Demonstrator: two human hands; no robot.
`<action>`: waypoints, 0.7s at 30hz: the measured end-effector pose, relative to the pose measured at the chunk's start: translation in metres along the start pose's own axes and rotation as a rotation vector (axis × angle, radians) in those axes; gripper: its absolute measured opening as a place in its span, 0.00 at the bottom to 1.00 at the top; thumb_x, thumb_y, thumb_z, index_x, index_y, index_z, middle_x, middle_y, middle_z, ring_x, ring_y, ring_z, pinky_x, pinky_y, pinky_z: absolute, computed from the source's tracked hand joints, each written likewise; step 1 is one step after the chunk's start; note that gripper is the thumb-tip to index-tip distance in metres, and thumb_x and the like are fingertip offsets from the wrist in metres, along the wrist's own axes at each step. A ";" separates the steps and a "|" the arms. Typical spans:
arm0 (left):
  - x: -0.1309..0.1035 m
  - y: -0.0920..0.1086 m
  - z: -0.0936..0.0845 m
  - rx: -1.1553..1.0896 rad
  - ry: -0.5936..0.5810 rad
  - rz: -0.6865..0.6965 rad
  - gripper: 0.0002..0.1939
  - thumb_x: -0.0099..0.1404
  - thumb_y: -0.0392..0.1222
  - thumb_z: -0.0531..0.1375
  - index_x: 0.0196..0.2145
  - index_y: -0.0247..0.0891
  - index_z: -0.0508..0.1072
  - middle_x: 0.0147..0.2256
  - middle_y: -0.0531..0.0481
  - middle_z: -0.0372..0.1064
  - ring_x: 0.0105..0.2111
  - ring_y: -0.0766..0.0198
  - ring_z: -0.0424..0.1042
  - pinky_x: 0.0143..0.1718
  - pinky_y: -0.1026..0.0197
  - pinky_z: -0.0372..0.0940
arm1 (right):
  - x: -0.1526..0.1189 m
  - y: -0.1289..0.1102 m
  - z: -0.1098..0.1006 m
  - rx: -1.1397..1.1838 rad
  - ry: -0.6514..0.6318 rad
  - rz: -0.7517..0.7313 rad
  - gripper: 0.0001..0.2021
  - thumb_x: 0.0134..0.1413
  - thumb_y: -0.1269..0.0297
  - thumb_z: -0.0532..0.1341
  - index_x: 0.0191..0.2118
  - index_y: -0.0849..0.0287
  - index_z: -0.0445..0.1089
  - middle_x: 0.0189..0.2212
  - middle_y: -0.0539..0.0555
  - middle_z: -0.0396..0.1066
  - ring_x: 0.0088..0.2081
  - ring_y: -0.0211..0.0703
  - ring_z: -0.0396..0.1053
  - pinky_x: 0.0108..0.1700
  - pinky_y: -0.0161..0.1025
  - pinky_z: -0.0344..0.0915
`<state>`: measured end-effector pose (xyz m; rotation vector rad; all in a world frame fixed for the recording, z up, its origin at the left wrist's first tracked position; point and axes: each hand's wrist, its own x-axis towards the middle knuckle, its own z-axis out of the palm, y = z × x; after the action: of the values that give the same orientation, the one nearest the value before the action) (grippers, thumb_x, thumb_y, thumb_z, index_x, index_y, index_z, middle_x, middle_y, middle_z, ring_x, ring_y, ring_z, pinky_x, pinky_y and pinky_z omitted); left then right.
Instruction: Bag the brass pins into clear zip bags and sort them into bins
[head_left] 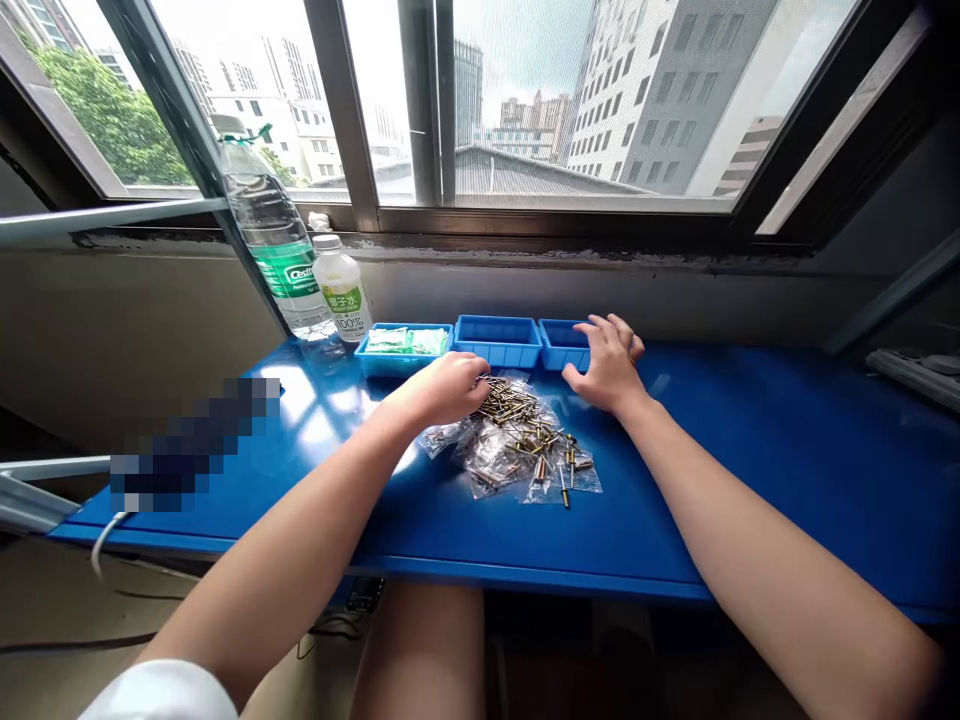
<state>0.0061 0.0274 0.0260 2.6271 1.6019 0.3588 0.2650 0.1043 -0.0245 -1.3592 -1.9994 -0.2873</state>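
Observation:
A heap of brass-coloured blind rivets [517, 408] with thin metal stems lies on small clear plastic bags [491, 450] in front of me. My left hand [454, 388] rests at the heap's upper left edge, fingers curled down and pressed together; whatever is between the fingertips is hidden. My right hand [611, 368] is at the right end of a blue bin [553, 352], thumb near its front wall and fingers spread over its back corner. The hand covers part of that bin; whether it presses on the rim I cannot tell.
Left of that bin stand another blue bin [498, 352] and one [365, 358] holding green-and-white packets [407, 341]. A large water bottle [281, 250] and a smaller white bottle [339, 285] stand at the back left. A blurred-out dark item [196, 445] lies on the blue table [787, 470].

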 end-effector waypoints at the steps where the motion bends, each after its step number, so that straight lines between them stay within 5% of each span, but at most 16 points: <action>1: 0.000 0.005 0.003 0.003 -0.019 -0.011 0.21 0.67 0.42 0.46 0.47 0.32 0.74 0.48 0.38 0.73 0.50 0.52 0.71 0.53 0.56 0.64 | -0.001 -0.004 -0.005 0.045 0.020 -0.027 0.27 0.44 0.61 0.61 0.53 0.62 0.67 0.59 0.65 0.63 0.64 0.64 0.52 0.61 0.61 0.50; 6: 0.003 0.010 0.017 0.014 -0.064 -0.076 0.29 0.70 0.54 0.44 0.54 0.30 0.70 0.55 0.35 0.67 0.57 0.48 0.64 0.59 0.51 0.59 | -0.004 -0.031 -0.020 0.404 -0.129 -0.232 0.14 0.51 0.60 0.60 0.42 0.60 0.72 0.44 0.61 0.74 0.51 0.55 0.67 0.55 0.53 0.63; 12: 0.009 -0.002 0.030 -0.027 -0.132 -0.144 0.39 0.69 0.62 0.40 0.63 0.29 0.60 0.63 0.32 0.56 0.64 0.45 0.54 0.64 0.48 0.50 | -0.011 -0.052 -0.013 0.532 -0.423 -0.340 0.22 0.55 0.52 0.61 0.51 0.60 0.70 0.51 0.63 0.71 0.56 0.57 0.65 0.58 0.55 0.63; 21: 0.012 -0.003 0.034 -0.096 -0.205 -0.182 0.41 0.68 0.64 0.36 0.66 0.31 0.57 0.65 0.36 0.53 0.66 0.47 0.49 0.66 0.48 0.47 | -0.015 -0.062 -0.010 0.539 -0.600 -0.326 0.32 0.58 0.46 0.58 0.59 0.65 0.65 0.60 0.66 0.64 0.63 0.59 0.58 0.64 0.57 0.55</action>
<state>0.0166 0.0419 -0.0052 2.3386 1.6913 0.1473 0.2174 0.0617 -0.0150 -0.8213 -2.5333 0.5517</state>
